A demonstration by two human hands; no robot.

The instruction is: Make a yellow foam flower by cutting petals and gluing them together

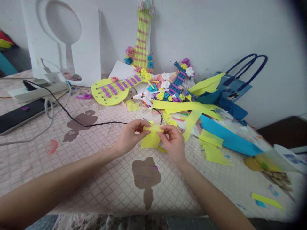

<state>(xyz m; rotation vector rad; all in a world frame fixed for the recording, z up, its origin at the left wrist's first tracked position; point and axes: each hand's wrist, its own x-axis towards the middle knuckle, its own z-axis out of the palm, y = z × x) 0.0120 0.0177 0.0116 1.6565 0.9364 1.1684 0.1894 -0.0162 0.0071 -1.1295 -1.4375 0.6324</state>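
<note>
Between my two hands, a small piece of yellow crepe paper [150, 140] hangs above the table, its upper edge looking folded or rolled. My left hand [130, 135] pinches the upper left corner between thumb and fingers. At the upper right corner, my right hand [173, 140] pinches it the same way. A white hot glue gun [144, 99] lies just beyond my hands. Behind it rests a yellow paper guitar [111, 98] with purple strips and strings. Part of a yellow ring-like thing shows under the paper; I cannot make out what it is.
Yellow strips [187, 105], a long blue strip [230, 135] and paper flowers [165, 84] crowd the table's back and right. A decorated guitar neck [143, 41] leans on the wall. At left are a phone [22, 113], a power strip [39, 89] and a black cable [69, 114].
</note>
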